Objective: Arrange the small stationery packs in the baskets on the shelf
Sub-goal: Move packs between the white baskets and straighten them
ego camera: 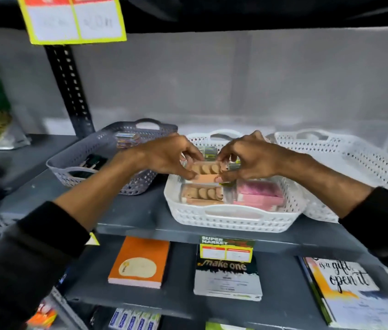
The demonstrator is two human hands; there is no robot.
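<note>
Small pack (204,168) with tan rounds, held over the middle white basket (233,219) on the shelf (140,220). Left hand (166,154) and right hand (251,158) pinched shut on its two ends. Best lowered flat, lined up behind the matching pack (202,194), beside the pink packs (258,195).

A shop; a metal shelf (140,220) carries yellow price tags (73,19), a "Super Market" label (226,248), and notebooks (140,263) laid out for sale.
</note>
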